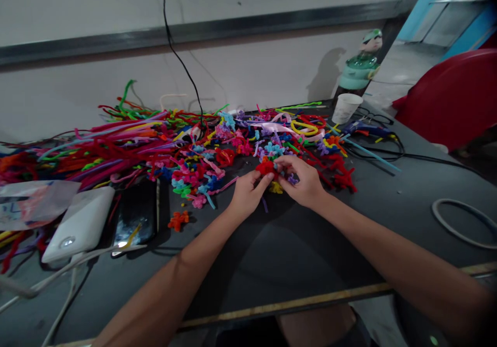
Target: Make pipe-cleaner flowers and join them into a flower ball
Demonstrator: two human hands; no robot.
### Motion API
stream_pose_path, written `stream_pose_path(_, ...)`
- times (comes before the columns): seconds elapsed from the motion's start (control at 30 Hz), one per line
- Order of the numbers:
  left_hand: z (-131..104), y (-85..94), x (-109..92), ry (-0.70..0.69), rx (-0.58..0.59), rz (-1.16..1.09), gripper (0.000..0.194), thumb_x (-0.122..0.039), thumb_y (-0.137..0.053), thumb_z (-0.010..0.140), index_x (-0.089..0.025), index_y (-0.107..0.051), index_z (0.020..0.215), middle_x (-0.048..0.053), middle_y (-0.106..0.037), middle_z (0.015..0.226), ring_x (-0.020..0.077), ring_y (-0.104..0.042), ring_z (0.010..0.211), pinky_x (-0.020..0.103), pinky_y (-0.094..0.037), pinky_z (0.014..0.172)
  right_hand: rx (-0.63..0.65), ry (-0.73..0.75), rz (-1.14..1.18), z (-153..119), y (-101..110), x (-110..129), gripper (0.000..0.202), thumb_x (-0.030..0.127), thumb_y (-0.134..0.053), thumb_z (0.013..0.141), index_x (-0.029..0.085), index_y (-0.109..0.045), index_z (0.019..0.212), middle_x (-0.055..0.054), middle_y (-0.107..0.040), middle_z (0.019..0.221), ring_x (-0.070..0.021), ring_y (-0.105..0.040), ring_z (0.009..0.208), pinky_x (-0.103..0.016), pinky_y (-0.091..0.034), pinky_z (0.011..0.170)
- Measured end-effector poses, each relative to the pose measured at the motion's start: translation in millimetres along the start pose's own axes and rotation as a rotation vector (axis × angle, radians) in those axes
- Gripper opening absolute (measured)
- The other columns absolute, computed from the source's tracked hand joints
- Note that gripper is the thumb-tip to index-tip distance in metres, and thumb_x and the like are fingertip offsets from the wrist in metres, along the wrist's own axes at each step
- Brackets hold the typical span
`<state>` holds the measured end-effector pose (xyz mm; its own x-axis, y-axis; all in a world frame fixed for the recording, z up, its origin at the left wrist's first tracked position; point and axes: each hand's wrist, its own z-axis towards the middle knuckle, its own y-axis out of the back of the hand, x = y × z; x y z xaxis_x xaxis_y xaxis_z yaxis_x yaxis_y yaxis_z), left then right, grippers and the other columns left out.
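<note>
Phone (135,212) L, cup (347,110) R of prob. red flower (265,167).

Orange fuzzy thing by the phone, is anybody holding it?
No, the orange thing lies on the table, apart from left hand and right hand.

Pipe cleaners (130,153) across dark table (248,274)

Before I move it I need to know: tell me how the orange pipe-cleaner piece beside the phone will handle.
The orange pipe-cleaner piece is probably light, being small and fuzzy. A firm pinch may bend it, since it seems made of twisted stems. Its stubby, jutting arms make rolling unlikely.
</note>
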<state>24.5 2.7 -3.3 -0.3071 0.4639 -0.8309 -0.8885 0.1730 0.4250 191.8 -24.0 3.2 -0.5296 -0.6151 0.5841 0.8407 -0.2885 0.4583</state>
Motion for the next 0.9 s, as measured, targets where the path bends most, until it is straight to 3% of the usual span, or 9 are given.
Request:
stream_pose_path(0.1, 0.8, 0.0, 3.9, -0.071, -0.001, 0.056, 0.029, -0.036, -0.050, 0.085, -0.013, -0.064, 0.074, 0.002, -0.061, 0.067, 0.0118, -0.054, 0.062, 0.022, -0.041, 0.059, -0.034, -0.028, 0.030, 1.0, 0.6, 0.9, 0.038, 0.014, -0.056, 0.077, 0.021, -0.052, 0.114, -0.006, -0.061, 0.096, -0.0183, -0.061, 0.087, -0.031, -0.054, 0.071)
stream_pose_path(0.23, 1.4, -0.2, 8.9, -0.124, 0.005, 0.125, 0.027, -0.031, -0.048, 0.087, -0.015, -0.066, 0.075, 0.004, -0.065, 0.072, 0.0142, -0.059, 0.068, 0.024, -0.045, 0.064, -0.016, 0.068, -0.024, 2.1, 3.0, 1.7, 0.024, 0.010, -0.052, 0.079, 0.021, -0.061, 0.098, -0.006, -0.063, 0.097, -0.0194, -0.060, 0.093, -0.034, -0.053, 0.078)
stream_pose_path(0.4, 1.6, -0.9, 8.3, -0.172, 0.012, 0.106, 0.021, -0.026, -0.050, 0.086, -0.015, -0.067, 0.082, 0.005, -0.068, 0.080, 0.0158, -0.062, 0.076, 0.026, -0.047, 0.070, -0.132, 0.076, -0.037, 0.7, 2.9, 4.0, 0.021, 0.009, -0.053, 0.079, 0.021, -0.063, 0.093, -0.006, -0.063, 0.091, -0.0186, -0.061, 0.088, -0.034, -0.053, 0.074)
stream_pose_path(0.53, 1.4, -0.1, 5.2, -0.219, 0.030, 0.111, 0.021, -0.026, -0.050, 0.086, -0.015, -0.065, 0.080, 0.004, -0.066, 0.075, 0.0135, -0.060, 0.069, 0.023, -0.045, 0.064, -0.180, 0.129, -0.053, -1.1, 0.9, 6.3, 0.018, 0.010, -0.056, 0.078, 0.021, -0.063, 0.091, -0.005, -0.062, 0.089, -0.0182, -0.060, 0.084, -0.033, -0.052, 0.070)
stream_pose_path(0.9, 0.5, -0.1, 1.4, -0.105, 0.021, 0.109, 0.030, -0.034, -0.047, 0.087, -0.014, -0.063, 0.070, 0.001, -0.056, 0.063, 0.0106, -0.050, 0.058, 0.022, -0.038, 0.055, -0.171, 0.157, -0.075, 0.6, 1.8, 4.2, 0.017, 0.008, -0.054, 0.078, 0.021, -0.060, 0.087, -0.005, -0.061, 0.085, -0.0187, -0.060, 0.085, -0.034, -0.052, 0.072)
